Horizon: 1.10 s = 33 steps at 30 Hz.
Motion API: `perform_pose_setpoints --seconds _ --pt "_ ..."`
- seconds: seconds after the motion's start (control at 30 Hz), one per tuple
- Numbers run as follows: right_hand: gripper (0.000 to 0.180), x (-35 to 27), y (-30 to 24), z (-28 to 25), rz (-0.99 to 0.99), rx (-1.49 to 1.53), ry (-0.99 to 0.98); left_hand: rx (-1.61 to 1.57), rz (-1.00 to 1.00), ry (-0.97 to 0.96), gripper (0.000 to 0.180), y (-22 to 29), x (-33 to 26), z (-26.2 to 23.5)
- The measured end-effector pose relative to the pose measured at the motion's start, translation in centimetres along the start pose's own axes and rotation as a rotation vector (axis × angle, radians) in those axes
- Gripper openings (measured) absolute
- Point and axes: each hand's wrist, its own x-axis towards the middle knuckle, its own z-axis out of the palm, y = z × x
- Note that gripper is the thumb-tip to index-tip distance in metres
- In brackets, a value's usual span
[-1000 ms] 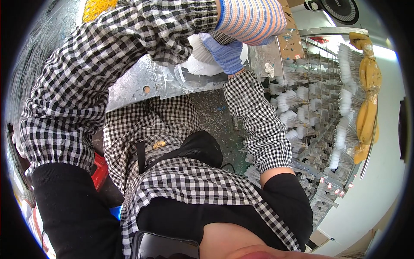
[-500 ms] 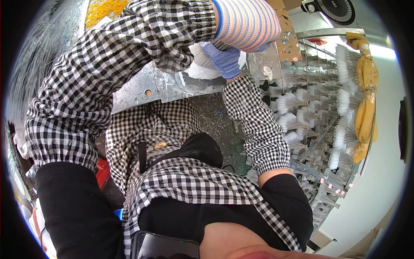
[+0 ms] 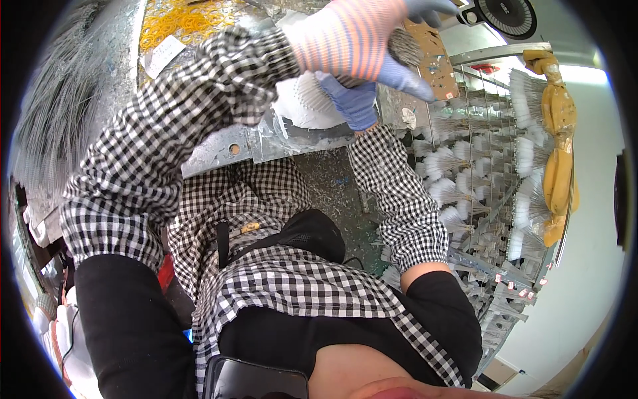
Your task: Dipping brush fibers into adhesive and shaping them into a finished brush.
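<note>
My left hand (image 3: 349, 40), in a striped glove with blue-grey fingertips, is spread wide at the top, thumb and fingers apart. Behind it shows the cut end of a bundle of thin grey wires (image 3: 404, 48). Just below, my right hand (image 3: 355, 105), in a blue glove, curls around the lower part of that bundle; my left hand hides much of the grip. A white rounded mass (image 3: 302, 103) sits on the metal bench beside my right hand; what it is made of I cannot tell.
Long loose grey wires (image 3: 60, 126) cover the far left. Yellow rubber bands (image 3: 176, 30) and a white paper slip (image 3: 165, 56) lie on the bench (image 3: 219, 151). At right stands a rack of white-tipped wire bundles (image 3: 458, 156), its rail wrapped in yellow padding (image 3: 557, 166). A fan (image 3: 506, 14) is beyond.
My left hand has opened from a closed grip, fingers spreading away from the bundle, and moved slightly left. The bundle's end has come into view. My right hand stays nearly in place.
</note>
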Motion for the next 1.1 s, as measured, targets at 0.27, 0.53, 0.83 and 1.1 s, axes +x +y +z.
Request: perform_pose_setpoints --seconds 0.27,0.53,0.83,1.1 --pt "0.078 -0.7 -1.8 1.7 -0.02 0.005 -0.188 0.246 -0.48 -0.259 0.056 1.7 -7.1 -1.0" --pt "0.078 2.3 -6.9 6.1 -0.086 -0.086 -0.591 0.909 -0.395 -0.733 0.027 4.6 -6.3 -9.1" --pt "0.025 12.8 -7.5 8.2 -0.186 -0.085 -0.392 1.592 -0.656 -1.612 0.03 1.7 -12.7 -15.3" --pt "0.023 17.3 -7.2 15.5 -0.112 -0.326 -0.585 1.28 -0.748 -1.338 0.014 3.7 -12.5 -18.6"
